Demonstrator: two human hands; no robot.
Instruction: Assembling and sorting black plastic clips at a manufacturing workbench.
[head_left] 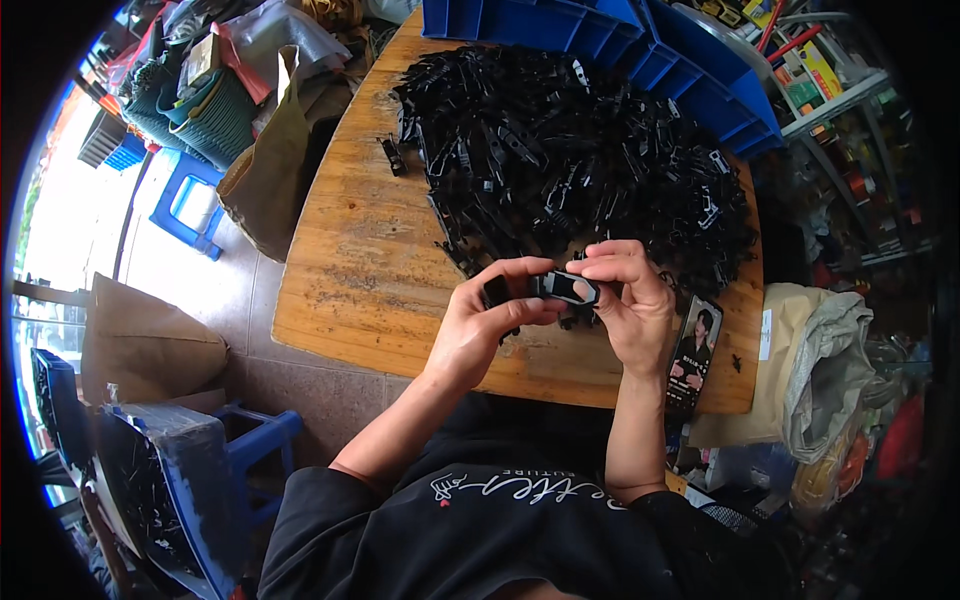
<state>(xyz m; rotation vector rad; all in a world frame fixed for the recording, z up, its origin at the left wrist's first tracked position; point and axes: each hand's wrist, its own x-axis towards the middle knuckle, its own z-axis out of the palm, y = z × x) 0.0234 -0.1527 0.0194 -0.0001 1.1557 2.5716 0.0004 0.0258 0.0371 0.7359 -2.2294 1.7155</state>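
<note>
My left hand [490, 320] and my right hand [630, 300] meet above the near edge of a wooden table [350, 280]. Both pinch one small black plastic part [565, 288] between thumbs and fingertips; a second black piece [496, 292] sits at my left fingers. A big heap of the same black plastic parts [570, 160] covers the far half of the table, just beyond my hands.
Blue plastic bins [640, 50] stand at the table's far edge. A phone [695, 350] lies at the near right corner. A blue stool [185, 205] and bags sit left; a blue crate of black parts [160, 480] is at lower left. Cluttered shelves stand right.
</note>
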